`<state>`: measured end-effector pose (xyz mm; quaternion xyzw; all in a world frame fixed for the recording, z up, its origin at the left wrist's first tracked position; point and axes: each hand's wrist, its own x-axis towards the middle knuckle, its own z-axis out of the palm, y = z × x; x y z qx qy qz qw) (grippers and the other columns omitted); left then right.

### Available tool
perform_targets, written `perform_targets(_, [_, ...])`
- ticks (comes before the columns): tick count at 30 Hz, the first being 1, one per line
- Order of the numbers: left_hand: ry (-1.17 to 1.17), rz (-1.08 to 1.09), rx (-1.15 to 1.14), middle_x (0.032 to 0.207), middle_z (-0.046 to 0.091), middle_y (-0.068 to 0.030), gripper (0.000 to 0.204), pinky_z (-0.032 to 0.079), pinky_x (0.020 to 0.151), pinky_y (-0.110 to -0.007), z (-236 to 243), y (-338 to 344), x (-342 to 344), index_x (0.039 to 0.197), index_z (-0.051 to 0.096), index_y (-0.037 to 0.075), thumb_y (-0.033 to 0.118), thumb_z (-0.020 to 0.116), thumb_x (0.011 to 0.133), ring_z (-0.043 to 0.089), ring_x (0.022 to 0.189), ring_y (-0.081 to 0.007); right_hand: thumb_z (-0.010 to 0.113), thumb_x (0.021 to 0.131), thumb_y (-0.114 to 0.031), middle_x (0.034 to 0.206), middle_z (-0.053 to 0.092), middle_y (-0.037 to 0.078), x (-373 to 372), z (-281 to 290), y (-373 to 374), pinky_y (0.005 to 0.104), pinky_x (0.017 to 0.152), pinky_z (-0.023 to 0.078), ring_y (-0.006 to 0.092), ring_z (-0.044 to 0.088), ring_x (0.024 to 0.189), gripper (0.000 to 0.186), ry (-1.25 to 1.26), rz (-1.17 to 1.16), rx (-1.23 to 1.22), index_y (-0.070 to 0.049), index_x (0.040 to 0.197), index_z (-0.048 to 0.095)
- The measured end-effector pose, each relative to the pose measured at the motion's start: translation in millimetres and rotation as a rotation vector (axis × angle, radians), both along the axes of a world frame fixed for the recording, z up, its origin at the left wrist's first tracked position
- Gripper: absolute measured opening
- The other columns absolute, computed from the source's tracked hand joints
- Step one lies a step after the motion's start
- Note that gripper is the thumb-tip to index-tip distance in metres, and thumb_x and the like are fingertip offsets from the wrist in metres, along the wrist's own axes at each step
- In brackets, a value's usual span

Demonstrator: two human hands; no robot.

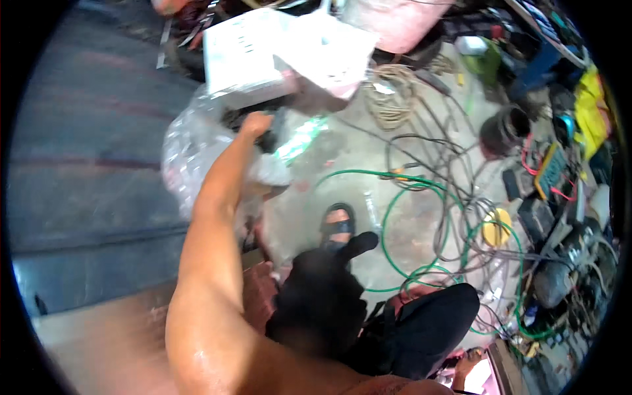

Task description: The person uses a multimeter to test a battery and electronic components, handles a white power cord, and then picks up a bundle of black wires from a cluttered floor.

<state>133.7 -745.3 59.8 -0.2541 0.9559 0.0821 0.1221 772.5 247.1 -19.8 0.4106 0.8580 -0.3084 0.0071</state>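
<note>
My left arm stretches forward. My left hand [259, 124] is closed at a dark object [268, 139], whose kind I cannot make out. Around and below it lies a crumpled clear plastic bag [194, 148]. Large white sheets or packaging with printing [240, 56] rest just beyond the hand. At the lower right edge, partly cut off, is my right hand [470, 362], beside a bright pale surface [484, 378] and a brown box edge [505, 368]. Its fingers are too small and blurred to read.
A green hose [385, 243] and dark cables [454, 164] loop over the concrete floor. A beige rope coil [390, 105], a dark cylinder [505, 128] and a yellow disc [497, 227] lie to the right among cluttered tools. Dark sheeting [105, 171] covers the left side. My sandalled foot [339, 224] is in the middle.
</note>
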Motion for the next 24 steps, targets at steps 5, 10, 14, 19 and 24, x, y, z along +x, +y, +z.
perform_targets(5, [-0.028,0.278,0.042,0.137,0.061,-0.0293,0.073,0.046,0.109,-0.05,-72,-110,14,0.127,0.068,-0.004,0.06,0.055,0.095,0.057,0.13,-0.0444,0.051,0.098,-0.02,0.093,0.064,0.015,-15,5,23,0.0458,0.073,0.054,0.035,0.064,0.084,0.023,-0.181,1.108,0.301,-0.004,0.106,0.066])
perform_targets(10, [0.1,0.456,0.136,0.13,0.066,-0.0296,0.071,0.043,0.107,-0.046,-125,-96,-28,0.125,0.065,-0.012,0.051,0.066,0.092,0.061,0.123,-0.042,0.052,0.098,-0.021,0.094,0.065,0.012,-33,28,-17,0.0424,0.071,0.055,0.0308,0.065,0.081,0.025,-0.462,0.521,-0.114,-0.005,0.111,0.065])
perform_targets(14, [-0.089,0.51,0.144,0.143,0.059,-0.0233,0.07,0.041,0.11,-0.044,-139,-85,-40,0.142,0.058,-0.001,0.051,0.062,0.095,0.056,0.131,-0.0385,0.053,0.098,-0.023,0.095,0.066,0.011,-46,33,-47,0.0418,0.071,0.055,0.0295,0.066,0.082,0.025,-0.512,0.401,-0.157,-0.006,0.112,0.065])
perform_targets(19, [-0.067,0.355,-0.009,0.15,0.053,-0.0186,0.069,0.038,0.114,-0.045,-160,-128,-43,0.147,0.054,0.005,0.052,0.057,0.096,0.052,0.136,-0.0386,0.055,0.098,-0.025,0.096,0.067,0.01,-65,23,-69,0.041,0.072,0.054,0.0279,0.066,0.082,0.026,-0.537,0.356,-0.204,-0.007,0.114,0.065])
perform_targets(24, [-0.118,0.018,-0.323,0.157,0.048,-0.0139,0.068,0.036,0.117,-0.047,-187,-155,-49,0.151,0.049,0.011,0.053,0.052,0.097,0.049,0.14,-0.0387,0.056,0.098,-0.027,0.097,0.067,0.009,-79,9,-69,0.0403,0.072,0.054,0.0263,0.066,0.083,0.027,-0.555,0.323,-0.238,-0.009,0.115,0.065])
